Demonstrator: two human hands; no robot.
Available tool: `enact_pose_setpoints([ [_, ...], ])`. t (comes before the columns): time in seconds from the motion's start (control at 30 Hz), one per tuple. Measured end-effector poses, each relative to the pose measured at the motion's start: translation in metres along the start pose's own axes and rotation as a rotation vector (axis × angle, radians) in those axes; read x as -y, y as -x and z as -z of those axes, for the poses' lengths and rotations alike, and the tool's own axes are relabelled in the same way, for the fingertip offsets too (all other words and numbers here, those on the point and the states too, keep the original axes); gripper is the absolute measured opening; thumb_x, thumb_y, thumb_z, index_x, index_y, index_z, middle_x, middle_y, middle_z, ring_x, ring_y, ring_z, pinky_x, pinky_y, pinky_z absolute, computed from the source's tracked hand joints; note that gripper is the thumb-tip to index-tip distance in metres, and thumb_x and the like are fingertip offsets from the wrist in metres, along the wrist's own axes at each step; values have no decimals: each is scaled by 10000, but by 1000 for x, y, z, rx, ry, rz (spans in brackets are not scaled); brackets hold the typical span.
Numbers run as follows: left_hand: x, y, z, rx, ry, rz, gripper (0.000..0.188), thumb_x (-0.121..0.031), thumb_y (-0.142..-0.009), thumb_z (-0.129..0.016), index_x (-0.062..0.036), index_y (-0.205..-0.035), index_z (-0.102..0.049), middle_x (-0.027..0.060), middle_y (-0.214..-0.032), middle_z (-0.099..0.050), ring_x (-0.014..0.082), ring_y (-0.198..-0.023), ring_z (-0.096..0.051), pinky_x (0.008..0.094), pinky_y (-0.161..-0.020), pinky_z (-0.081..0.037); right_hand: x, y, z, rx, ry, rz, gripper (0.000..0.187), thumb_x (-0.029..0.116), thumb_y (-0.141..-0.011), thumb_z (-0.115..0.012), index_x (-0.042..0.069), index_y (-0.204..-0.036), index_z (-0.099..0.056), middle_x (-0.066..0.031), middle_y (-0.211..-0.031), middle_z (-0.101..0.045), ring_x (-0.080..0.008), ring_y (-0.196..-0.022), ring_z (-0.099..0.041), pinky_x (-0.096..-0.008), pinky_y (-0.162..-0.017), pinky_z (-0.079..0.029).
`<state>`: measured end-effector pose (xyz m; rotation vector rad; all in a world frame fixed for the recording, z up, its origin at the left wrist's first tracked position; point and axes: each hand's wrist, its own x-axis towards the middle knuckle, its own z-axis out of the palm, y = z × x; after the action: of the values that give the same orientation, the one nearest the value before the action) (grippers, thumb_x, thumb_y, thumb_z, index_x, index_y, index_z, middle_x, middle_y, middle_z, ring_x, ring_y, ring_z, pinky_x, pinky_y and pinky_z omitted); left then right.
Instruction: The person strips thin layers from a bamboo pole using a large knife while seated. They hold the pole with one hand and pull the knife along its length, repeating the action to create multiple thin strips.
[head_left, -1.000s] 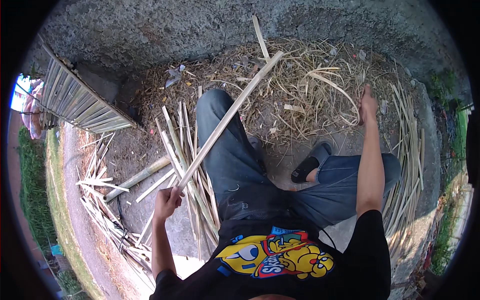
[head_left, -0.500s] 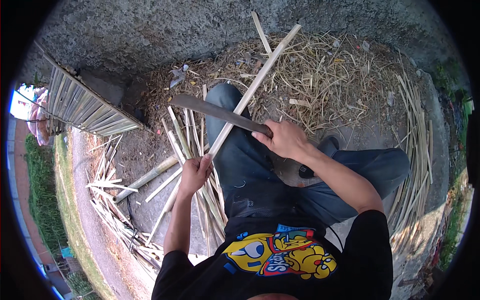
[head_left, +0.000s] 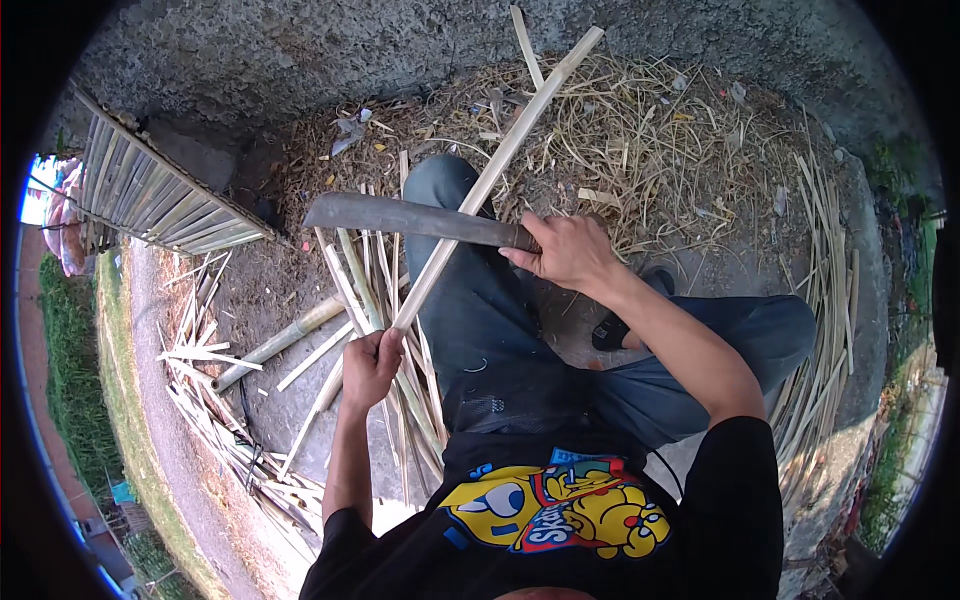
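Observation:
My left hand (head_left: 371,367) is closed round the near end of a long split bamboo strip (head_left: 500,160), which slants up and away to the right across my bent knee. In my right hand (head_left: 566,249) is the handle of a machete (head_left: 400,214), mostly covered by my fingers. Its broad dark blade points left and lies across the strip just above my leg, flat side largely facing up. Blade and strip appear to touch where they cross.
Split bamboo strips lie beside my left leg, with a thicker bamboo pole (head_left: 282,345) among them. Another bundle of strips (head_left: 825,270) runs along the right. Shavings (head_left: 650,150) cover the ground before a rough wall (head_left: 400,60). A slatted bamboo panel (head_left: 165,190) leans at the left.
The machete has turned to lie more level, showing more of its flat side, and its tip has moved left. My left hand and the strip's near end have shifted slightly left and nearer me.

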<state>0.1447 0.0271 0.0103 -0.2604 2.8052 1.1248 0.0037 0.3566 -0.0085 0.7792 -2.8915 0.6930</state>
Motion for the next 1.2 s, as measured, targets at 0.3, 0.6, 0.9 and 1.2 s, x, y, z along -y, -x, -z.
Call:
enact_pose_setpoints([
  [0.3,83,63,55,93,231,186,543,-365,-1059,-552,-39,-625,-565,-27,-506,-471,51,-451,-404,263,-420,-311,-228,-8,68,-459,-366,-1002,650,593,-1018,-466,1,-802,-626,-48,-529,-527,-211,-443,-529,-389,-463,-402],
  [0.6,18,-28,4,355,567,314,453,-371,-1071,-526,-67,-735,-539,-63,-524,-348,47,-416,-269,251,-396,-190,-45,-4,31,-80,-347,-357,619,588,-1004,-506,19,-790,-621,-140,-588,-590,-354,-555,-588,-460,-552,-444],
  [0.9,8,-33,0,464,772,416,466,-407,-1062,-533,-80,-732,-509,-69,-522,-311,54,-411,-237,260,-400,-163,29,8,-6,166,-74,-10,653,708,-942,-477,71,-957,-620,-191,-664,-671,-412,-684,-704,-538,-587,-549],
  [1.2,-14,-50,-7,440,806,454,437,-414,-1062,-531,-92,-768,-509,-75,-520,-288,55,-406,-220,260,-400,-153,-2,-13,-18,51,-63,51,595,692,-919,-545,103,-964,-610,-137,-635,-656,-384,-626,-685,-508,-550,-539],
])
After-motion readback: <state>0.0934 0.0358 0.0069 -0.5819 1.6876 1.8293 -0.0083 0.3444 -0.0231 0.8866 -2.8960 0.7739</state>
